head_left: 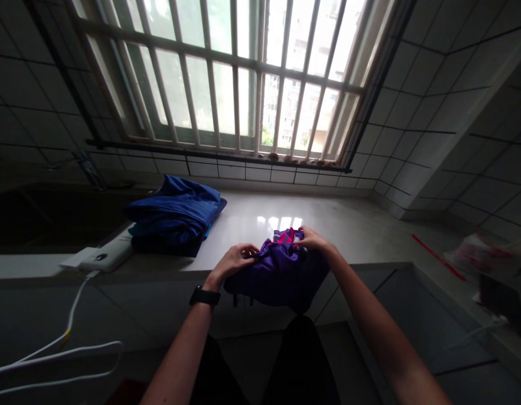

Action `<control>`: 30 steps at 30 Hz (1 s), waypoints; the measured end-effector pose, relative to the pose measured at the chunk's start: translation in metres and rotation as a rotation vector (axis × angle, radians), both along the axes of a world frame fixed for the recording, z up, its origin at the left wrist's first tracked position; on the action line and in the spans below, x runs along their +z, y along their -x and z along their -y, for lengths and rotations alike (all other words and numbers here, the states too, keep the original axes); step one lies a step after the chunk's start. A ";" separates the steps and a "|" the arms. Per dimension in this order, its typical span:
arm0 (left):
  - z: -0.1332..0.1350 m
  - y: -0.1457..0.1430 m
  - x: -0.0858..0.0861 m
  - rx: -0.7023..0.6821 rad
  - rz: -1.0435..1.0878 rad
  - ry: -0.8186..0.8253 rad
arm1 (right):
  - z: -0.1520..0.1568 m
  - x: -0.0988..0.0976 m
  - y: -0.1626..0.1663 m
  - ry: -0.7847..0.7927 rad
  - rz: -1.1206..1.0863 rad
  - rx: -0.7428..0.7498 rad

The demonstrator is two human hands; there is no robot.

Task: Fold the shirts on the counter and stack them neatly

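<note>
A shiny purple garment (281, 273) lies bunched on the counter's front edge, and its lower part hangs over the side. Bright pink and patterned cloth (286, 236) shows at its top, between my hands. My left hand (236, 260), with a black watch on the wrist, pinches the garment's left edge. On the opposite side, my right hand (313, 239) grips the upper right edge, its fingers partly hidden by the fabric. Whether the pink cloth is a lining or a separate piece, I cannot tell.
Folded blue clothes (176, 211) are stacked on the counter (328, 214) at left, beside a white power strip (111, 253) with a cable. A dark sink (41, 225) lies further left. At right are a red strip (438, 257) and a plastic bag (480, 253). A barred window (235, 73) stands behind.
</note>
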State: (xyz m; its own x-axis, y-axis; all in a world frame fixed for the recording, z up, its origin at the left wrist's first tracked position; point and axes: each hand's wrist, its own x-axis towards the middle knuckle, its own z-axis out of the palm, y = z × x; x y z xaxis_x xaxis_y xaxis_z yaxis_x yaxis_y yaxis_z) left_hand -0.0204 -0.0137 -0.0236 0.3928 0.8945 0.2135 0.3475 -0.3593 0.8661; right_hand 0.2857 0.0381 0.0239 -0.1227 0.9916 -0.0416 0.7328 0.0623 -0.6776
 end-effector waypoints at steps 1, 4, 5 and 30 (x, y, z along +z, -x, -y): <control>0.000 0.000 0.001 -0.005 0.009 0.011 | 0.001 0.000 -0.001 0.011 0.009 -0.006; 0.002 0.001 0.004 0.014 0.009 -0.012 | 0.004 0.003 0.000 0.139 0.049 0.098; 0.002 0.001 0.006 0.034 -0.005 -0.027 | 0.005 0.004 0.002 0.156 0.048 0.132; 0.074 0.020 0.069 -0.370 -0.107 0.181 | 0.024 0.140 0.037 -0.331 -0.762 0.480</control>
State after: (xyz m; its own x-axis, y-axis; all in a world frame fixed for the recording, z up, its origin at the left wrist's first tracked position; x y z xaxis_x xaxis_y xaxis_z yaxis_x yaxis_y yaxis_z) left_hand -0.0400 -0.0881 0.0453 0.7060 0.7082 0.0068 0.3148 -0.3223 0.8928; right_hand 0.2486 0.0145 0.1634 -0.3970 0.7759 0.4903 -0.0512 0.5147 -0.8559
